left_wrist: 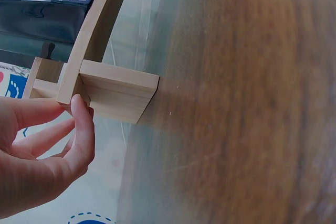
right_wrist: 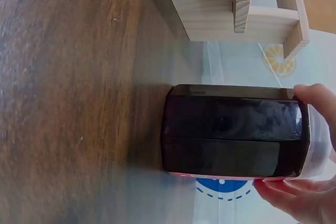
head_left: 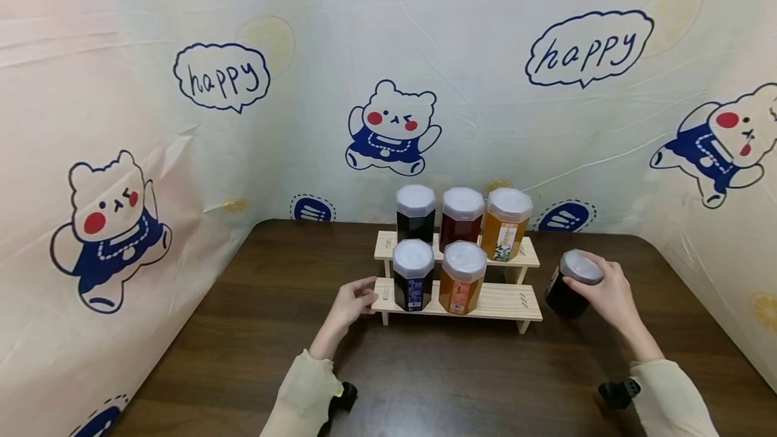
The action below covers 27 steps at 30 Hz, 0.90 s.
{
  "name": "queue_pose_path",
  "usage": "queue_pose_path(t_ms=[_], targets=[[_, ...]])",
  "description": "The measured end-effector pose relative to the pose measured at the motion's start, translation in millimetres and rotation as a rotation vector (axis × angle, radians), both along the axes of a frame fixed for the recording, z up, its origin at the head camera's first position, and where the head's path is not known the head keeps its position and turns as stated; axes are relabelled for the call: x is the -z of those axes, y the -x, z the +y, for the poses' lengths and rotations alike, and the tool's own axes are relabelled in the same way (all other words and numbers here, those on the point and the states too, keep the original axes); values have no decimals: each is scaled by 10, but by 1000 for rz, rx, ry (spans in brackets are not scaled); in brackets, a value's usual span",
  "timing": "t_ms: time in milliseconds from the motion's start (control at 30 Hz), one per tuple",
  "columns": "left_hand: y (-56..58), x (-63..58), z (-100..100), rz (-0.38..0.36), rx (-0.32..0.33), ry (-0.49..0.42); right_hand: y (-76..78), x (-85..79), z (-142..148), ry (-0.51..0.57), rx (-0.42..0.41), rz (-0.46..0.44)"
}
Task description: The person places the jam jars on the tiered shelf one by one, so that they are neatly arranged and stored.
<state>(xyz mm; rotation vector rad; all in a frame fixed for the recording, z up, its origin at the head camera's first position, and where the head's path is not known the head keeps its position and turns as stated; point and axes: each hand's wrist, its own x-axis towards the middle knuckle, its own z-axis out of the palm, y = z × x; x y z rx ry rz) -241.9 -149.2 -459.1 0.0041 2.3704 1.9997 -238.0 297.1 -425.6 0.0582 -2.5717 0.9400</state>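
Observation:
A two-tier wooden rack stands on the table, and my left hand pinches the left end of its lower board between thumb and fingers. That grip shows closely in the left wrist view, at the board's corner. To the right of the rack, my right hand grips a dark jar around its white lid. In the right wrist view the jar has thumb and fingers on opposite sides of its upper end; its base is close to the tabletop.
On the lower tier stand a dark jar with a purple label and an orange jar. The upper tier bears a black jar, a dark red jar and an amber jar. A printed curtain hangs behind the brown table.

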Motion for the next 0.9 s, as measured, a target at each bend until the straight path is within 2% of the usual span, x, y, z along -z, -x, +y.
queue_pose_path(t_ms=[367, 600, 900], targets=[[-6, -5, 2, 0, -4, 0, -8, -21, -25, -2, 34, 20], [-7, -4, 11, -1, 3, -7, -3, -17, -48, -9, 60, 77], [-10, -13, 3, 5, -7, 4, -57, -150, -122, -2, 75, 153]])
